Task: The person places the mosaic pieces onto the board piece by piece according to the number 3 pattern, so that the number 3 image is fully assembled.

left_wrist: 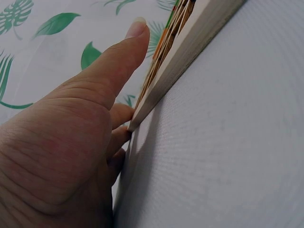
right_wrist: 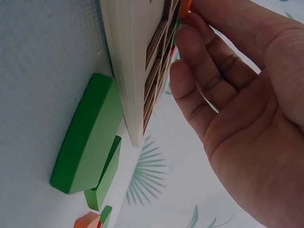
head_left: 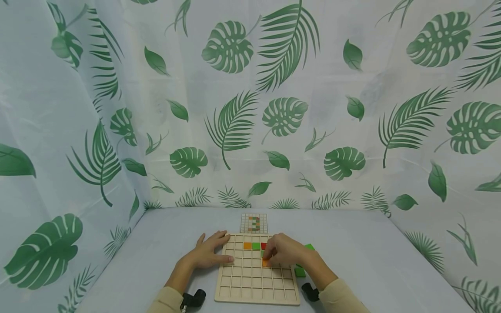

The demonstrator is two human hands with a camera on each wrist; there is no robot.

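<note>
A wooden grid board (head_left: 242, 295) lies on the white table. In one of its upper rows sit an orange tile (head_left: 248, 246), a green tile (head_left: 256, 246) and a partly covered red tile (head_left: 264, 246). My left hand (head_left: 209, 252) rests at the board's upper left edge, fingers fairly straight, the thumb over the board. Over the right half, my right hand (head_left: 285, 251) pinches another orange tile (head_left: 265, 263) at a square below the red one. The same orange tile (right_wrist: 186, 6) shows at the fingertips in the right wrist view. Part of a green tile is hidden behind that hand.
Beyond the board lies a small pattern card (head_left: 244, 224) with coloured squares on a grid. Loose green tiles (right_wrist: 88, 137) lie along the board's right side, with an orange tile (right_wrist: 87, 220) near them. A leaf-print curtain (head_left: 250, 108) stands behind the table.
</note>
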